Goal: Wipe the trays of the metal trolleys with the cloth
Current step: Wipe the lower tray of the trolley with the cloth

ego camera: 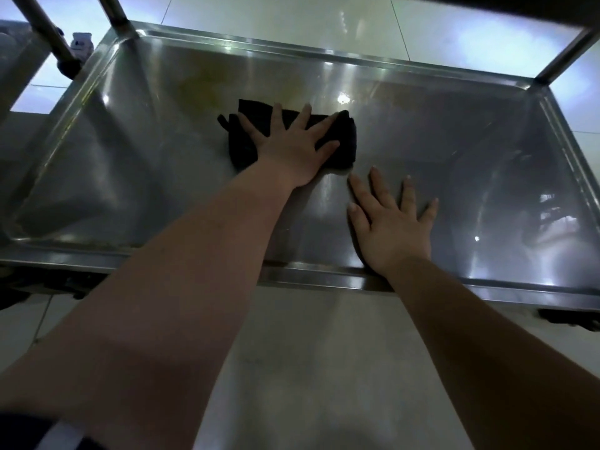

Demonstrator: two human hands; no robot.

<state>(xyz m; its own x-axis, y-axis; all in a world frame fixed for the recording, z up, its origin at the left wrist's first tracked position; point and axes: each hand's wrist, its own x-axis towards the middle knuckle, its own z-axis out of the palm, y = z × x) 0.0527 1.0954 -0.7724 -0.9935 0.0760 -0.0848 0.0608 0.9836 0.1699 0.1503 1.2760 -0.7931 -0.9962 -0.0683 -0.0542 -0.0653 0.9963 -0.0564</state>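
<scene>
Pale glossy floor tiles under dim light, with glare patches beyond the trolley. Low stainless tray, shallow raised rim all round, steel uprights at the far corners. Part of a second trolley at far left; a small white container stands on the floor behind, details too small to read. Black cloth lies bunched and roughly folded near the middle of the tray, slightly toward the far side. Left hand lies flat on top of it, fingers straight and spread, pressing down rather than gripping. Right hand rests palm-down on bare metal just beside and nearer than the cloth, fingers also straight, holding nothing; likely bracing. Yellowish smear on the tray bed to the far left of the cloth, not yet covered. Handling judgement: the cloth looks soft, light and limp, so it will crumple or slide out from under a loose palm; a flat, spread press over its middle seems the best hold, with the loose flap at the left liable to drag behind. Polished steel looks slick, so the cloth should glide easily; the trolley appears to sit on castors and may roll under a hard push.
</scene>
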